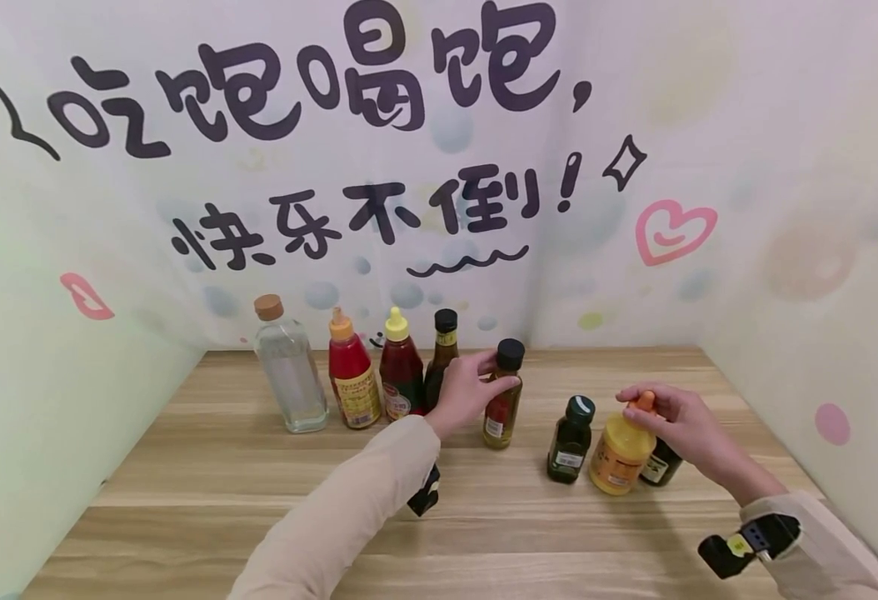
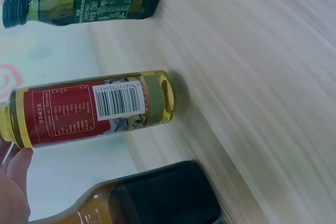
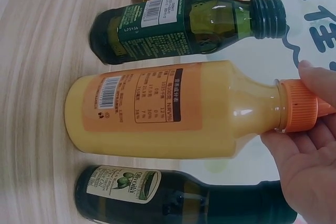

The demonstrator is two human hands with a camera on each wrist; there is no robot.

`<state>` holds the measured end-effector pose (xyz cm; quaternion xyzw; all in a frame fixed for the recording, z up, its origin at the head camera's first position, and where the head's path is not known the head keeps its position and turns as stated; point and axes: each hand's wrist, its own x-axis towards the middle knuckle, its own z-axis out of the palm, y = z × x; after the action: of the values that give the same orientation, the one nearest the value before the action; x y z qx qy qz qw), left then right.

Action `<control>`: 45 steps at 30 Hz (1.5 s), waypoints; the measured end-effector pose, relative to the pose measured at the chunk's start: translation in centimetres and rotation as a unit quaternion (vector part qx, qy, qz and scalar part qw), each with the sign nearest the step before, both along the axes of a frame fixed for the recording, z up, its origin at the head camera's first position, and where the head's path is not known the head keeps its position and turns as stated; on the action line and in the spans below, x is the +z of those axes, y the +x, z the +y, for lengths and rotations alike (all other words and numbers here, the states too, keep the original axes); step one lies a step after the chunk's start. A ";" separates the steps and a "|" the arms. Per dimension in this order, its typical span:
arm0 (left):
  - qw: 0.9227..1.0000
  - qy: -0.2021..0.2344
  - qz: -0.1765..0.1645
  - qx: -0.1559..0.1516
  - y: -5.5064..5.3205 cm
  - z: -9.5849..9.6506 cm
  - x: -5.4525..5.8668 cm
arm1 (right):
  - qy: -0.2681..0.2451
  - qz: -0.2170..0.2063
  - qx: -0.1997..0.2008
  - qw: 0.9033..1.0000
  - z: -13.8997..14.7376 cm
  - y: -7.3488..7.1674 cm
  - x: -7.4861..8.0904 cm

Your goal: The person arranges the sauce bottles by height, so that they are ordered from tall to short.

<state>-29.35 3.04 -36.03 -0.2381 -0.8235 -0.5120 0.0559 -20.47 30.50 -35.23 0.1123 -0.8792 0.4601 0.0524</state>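
On the table (image 1: 184,492): we have bottles at the back and bottles at the right, with our left hand (image 1: 467,393) and right hand (image 1: 686,427) each on one of them.
Left hand: we grip the red-label oil bottle (image 1: 501,417) up high.
Red-label oil bottle: it is at the right end of the back row and looks upright, but we cannot tell if it is all the way down.
Right hand: we pinch the orange cap (image 3: 297,106) on top of the yellow bottle (image 1: 622,454).
Yellow bottle: it stands between the green bottle (image 1: 570,450) and the dark bottle (image 1: 660,465).
Back row: from the left we see the clear bottle (image 1: 289,375), red sauce bottle (image 1: 351,371), dark sauce bottle (image 1: 400,371) and brown bottle (image 1: 441,354).
Step now: we seem to be moving bottles, setting one down or picking it up; we cannot tell which.
Next move: we think the left hand needs a soft, steady touch, and the yellow bottle a straight lift, so its close neighbours do not tip.
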 end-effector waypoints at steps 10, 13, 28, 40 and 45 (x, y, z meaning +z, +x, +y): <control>1.000 -0.003 0.006 0.029 -1.2 0.5 -0.3 | -0.008 0.001 0.002 1.000 0.1 0.0 -0.2; 0.999 0.002 0.008 0.034 -1.4 0.6 -0.4 | -0.005 0.001 0.007 1.000 0.1 -0.1 -0.2; 0.997 -0.007 0.020 0.070 -2.0 0.9 -0.8 | -0.002 0.002 0.000 1.000 0.1 -0.1 -0.3; 0.995 -0.021 0.040 0.085 -2.4 0.6 -0.9 | -0.005 -0.001 0.003 1.000 0.1 -0.1 -0.2; 0.993 -0.030 0.047 0.101 -2.5 0.4 -0.8 | -0.004 -0.005 -0.001 1.000 0.1 -0.1 -0.3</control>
<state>-31.85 3.43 -36.81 -0.1793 -0.8548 -0.4667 0.1389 -20.55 30.60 -35.48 0.1090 -0.8779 0.4637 0.0491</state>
